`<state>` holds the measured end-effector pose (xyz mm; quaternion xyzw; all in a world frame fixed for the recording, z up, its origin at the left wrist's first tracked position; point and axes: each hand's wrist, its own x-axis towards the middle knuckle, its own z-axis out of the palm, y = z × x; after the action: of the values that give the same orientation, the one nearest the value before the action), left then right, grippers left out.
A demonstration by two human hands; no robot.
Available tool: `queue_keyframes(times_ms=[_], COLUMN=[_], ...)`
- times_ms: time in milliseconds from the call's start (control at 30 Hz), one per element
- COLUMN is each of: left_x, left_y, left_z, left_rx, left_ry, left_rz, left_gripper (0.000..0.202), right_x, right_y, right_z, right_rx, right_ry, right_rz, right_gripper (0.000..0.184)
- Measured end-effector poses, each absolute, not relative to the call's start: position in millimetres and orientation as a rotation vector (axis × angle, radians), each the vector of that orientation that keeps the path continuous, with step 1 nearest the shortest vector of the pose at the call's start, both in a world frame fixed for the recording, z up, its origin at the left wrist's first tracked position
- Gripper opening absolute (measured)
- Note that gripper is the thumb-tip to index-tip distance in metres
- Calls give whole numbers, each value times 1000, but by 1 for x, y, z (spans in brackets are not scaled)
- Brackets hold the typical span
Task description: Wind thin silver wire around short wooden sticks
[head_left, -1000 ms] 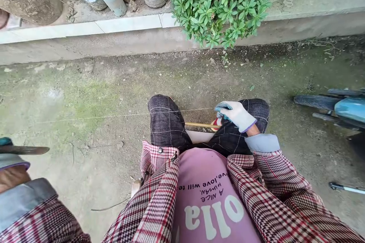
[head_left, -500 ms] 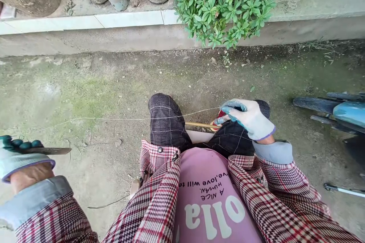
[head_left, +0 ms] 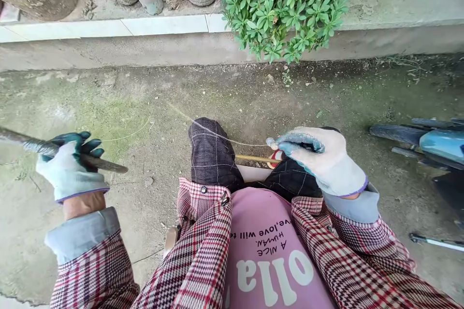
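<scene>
My left hand (head_left: 76, 166), in a white glove with dark green fingers, is closed around a brown wooden stick (head_left: 112, 166) on the left. The stick slants out past the left edge, and a greyish band shows on it just beyond my fingers. My right hand (head_left: 322, 157), gloved the same way, is at my right knee with thumb and fingers pinched on a thin pale strand (head_left: 232, 140), either string or wire. The strand sags leftward over my other knee. Its middle is blurred, and a fine curved length appears near my left hand.
A yellowish rod (head_left: 253, 158) lies low between my knees. Ahead runs a tiled ledge (head_left: 163, 25) with several pots and a leafy green shrub (head_left: 282, 9). A blue wheeled thing (head_left: 442, 142) stands on the right, near a thin white rod (head_left: 438, 242).
My left hand has moved right and forward with the stick, showing more of it. The strand has gone from nearly straight to slack and curved. My right hand has shifted slightly.
</scene>
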<state>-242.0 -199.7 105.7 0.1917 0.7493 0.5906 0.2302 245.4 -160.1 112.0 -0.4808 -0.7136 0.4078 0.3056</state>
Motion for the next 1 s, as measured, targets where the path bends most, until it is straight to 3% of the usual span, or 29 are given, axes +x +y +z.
queue_keyframes(times_ms=[67, 200, 467, 667, 867, 1000], left_x=[-219, -149, -54, -28, -6, 2], left_y=[-195, -189, -198, -206, -208, -208], left_z=[109, 116, 122, 129, 137, 141], left_rx=[692, 998, 745, 598, 617, 603], left_ry=[2078, 1649, 1204, 1135, 1130, 1212], left_rz=[1744, 1623, 1422, 1339, 1302, 1344], left_gripper=[16, 17, 19, 25, 22, 18], right_x=[241, 232, 242, 267, 223, 231], right_y=[-162, -170, -169, -153, -184, -179], right_z=[123, 137, 125, 100, 137, 151], right_rx=[-1240, -1167, -1294, -1514, -1257, -1239], right_ry=[-1971, -2075, -2052, -2115, -1525, -1567], right_rz=[1010, 880, 764, 586, 700, 712], right_gripper=[12, 16, 19, 18, 19, 28])
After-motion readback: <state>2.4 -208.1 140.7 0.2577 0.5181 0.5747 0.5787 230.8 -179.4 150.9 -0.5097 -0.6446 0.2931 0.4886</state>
